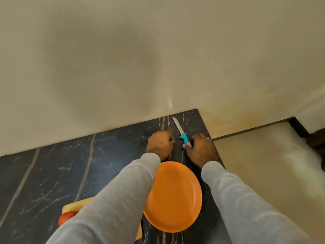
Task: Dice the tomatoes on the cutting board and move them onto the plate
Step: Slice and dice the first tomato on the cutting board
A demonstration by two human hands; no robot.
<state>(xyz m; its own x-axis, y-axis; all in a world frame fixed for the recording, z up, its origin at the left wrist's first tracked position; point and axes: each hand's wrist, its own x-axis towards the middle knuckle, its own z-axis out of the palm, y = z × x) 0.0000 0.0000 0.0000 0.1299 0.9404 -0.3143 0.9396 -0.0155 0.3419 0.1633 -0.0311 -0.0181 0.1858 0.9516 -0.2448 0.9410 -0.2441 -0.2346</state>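
An orange plate (175,194) with nothing on it sits on the dark marble counter (52,173), between my two grey sleeves. A knife (182,134) with a blue handle lies flat beyond the plate, blade pointing toward the wall. My right hand (202,150) rests on the handle's near end, thumb on one side and fingers on the other. My left hand (160,145) lies knuckles-up on the counter just left of the knife, fingers curled and holding nothing. At lower left, a yellow cutting board (73,205) and a red tomato (66,217) are mostly hidden under my left arm.
A cream wall (158,59) runs along the back of the counter. The counter's right edge (218,155) drops to a pale floor (272,173) just beside my right hand. A dark object (316,140) stands on the floor at far right.
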